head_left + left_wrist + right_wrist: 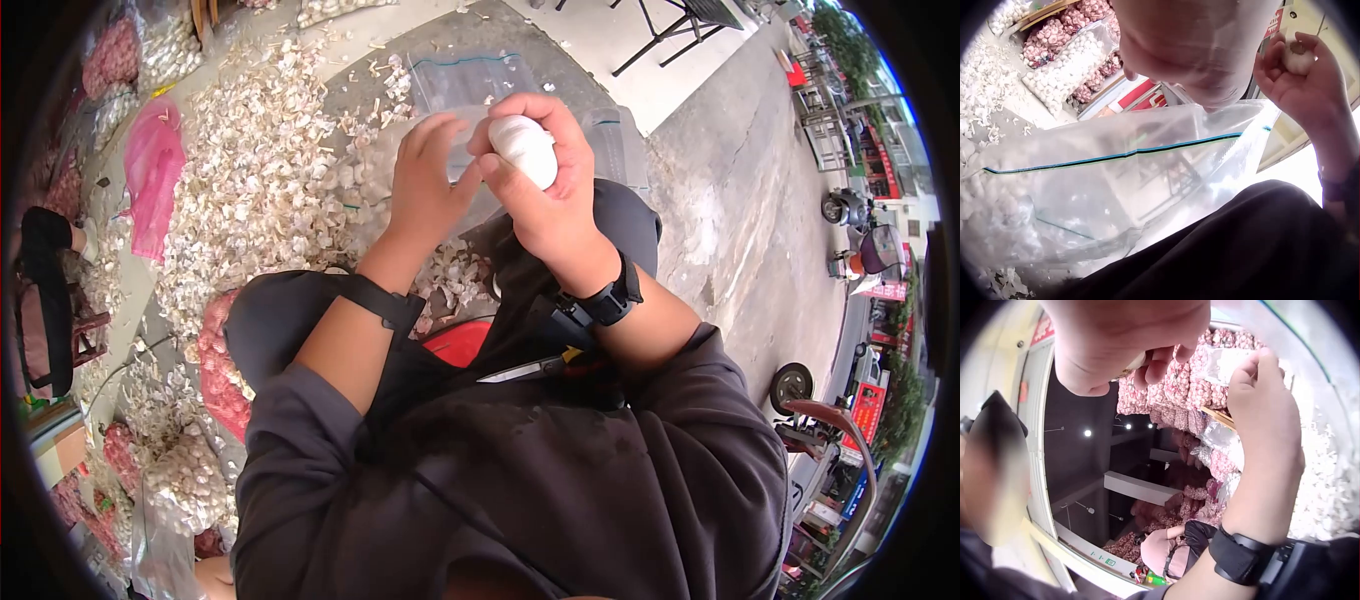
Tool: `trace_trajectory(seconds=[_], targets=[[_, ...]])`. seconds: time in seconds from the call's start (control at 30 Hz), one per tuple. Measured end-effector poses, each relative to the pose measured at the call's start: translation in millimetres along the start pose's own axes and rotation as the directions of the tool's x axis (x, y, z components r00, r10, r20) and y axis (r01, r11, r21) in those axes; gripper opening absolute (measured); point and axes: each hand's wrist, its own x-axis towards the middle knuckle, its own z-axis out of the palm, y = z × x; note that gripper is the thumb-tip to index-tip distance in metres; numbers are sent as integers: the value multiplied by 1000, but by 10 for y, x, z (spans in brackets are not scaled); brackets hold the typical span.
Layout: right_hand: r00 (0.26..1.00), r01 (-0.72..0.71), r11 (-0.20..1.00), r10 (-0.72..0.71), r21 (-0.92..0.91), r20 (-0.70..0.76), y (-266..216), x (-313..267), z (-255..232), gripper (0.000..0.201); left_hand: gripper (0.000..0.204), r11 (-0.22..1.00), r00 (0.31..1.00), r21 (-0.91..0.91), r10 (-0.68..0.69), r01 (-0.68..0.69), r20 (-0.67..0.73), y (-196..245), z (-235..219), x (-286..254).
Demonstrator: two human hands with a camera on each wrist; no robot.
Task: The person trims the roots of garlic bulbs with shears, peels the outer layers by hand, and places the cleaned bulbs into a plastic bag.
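My right hand point(560, 205) grips a white garlic bulb point(526, 150) between thumb and fingers, above the lap. From the left wrist view, the bulb's root end point(1298, 49) faces up out of the right hand point(1310, 84). Beside it my left hand point(430, 185) holds nothing, its fingers loosely bent and apart from the bulb. Beyond the hands a clear plastic bag point(480, 80) with a blue seal line lies over the knees and floor. Only a sliver of the bulb point(1137, 364) shows past the right hand in the right wrist view.
A knife point(520, 370) lies on the lap, blade pointing left. Garlic skins point(260, 130) cover the floor at the left, with a pink mesh bag point(155, 170) on them. Net sacks of garlic point(185, 480) stand lower left. A folding table point(690, 20) stands ahead.
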Motion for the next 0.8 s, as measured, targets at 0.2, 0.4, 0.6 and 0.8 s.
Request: trace_trajectory(seconds=[0.2, 0.4, 0.6, 0.8], targets=[[991, -134, 990, 135, 37, -4, -65, -51, 56, 35, 51, 998, 986, 19, -66, 64, 156, 41, 169, -28], [981, 50, 974, -89, -221, -170, -26, -65, -4, 38, 20, 966, 979, -157, -199, 204, 46, -12, -63, 96], [883, -167, 986, 158, 18, -443, 1, 136, -290, 29, 24, 794, 801, -406, -562, 452, -207, -251, -397, 57], [687, -460, 822, 568, 334, -452, 65, 174, -286, 29, 28, 622, 664, -607, -721, 494, -199, -206, -527, 64]])
